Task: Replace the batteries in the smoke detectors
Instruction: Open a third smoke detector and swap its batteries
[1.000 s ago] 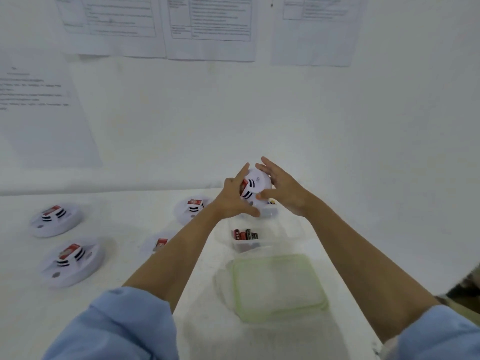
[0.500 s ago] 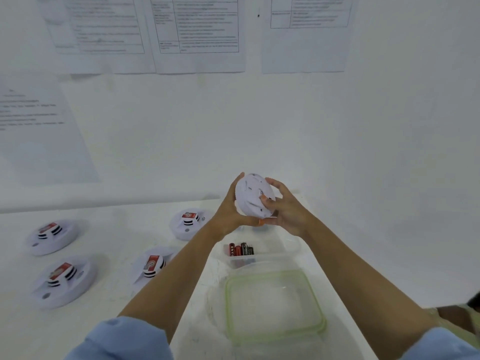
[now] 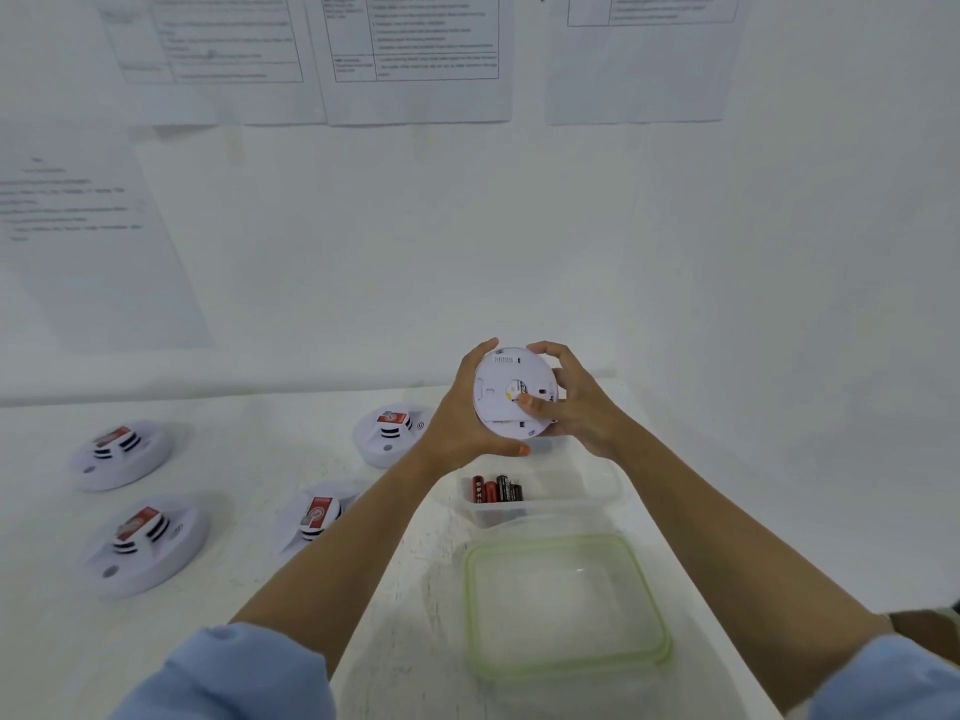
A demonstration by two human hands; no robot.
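Four round white plastic smoke detectors (image 3: 148, 543) with red labels lie sensor side up on the white bench (image 3: 249, 459), left of the arms. The tilted detector (image 3: 317, 514) sits just beside the left forearm, and the left wrist covers the right edge of the farthest detector (image 3: 389, 433).

A fifth detector (image 3: 506, 376) of the same kind is held off the bench, its flat back to the camera, above the far end of a clear rectangular plastic container (image 3: 597, 491). The left hand (image 3: 462, 428) grips its left rim, fingers curled behind and thumb under the lower edge. The right hand (image 3: 582, 407) grips its right rim, thumb pressed on the middle of the back.

Red and black cylindrical batteries (image 3: 496, 488) stand in the container's left end; their count cannot be told. A clear lid with a green rim (image 3: 550, 542) lies nearer, between the forearms.

The markings on the held back are too small to read. The printed sheets (image 3: 415, 54) on the wall are cut off at the top, their text illegible. The blue sleeves (image 3: 234, 678) are cut off below.
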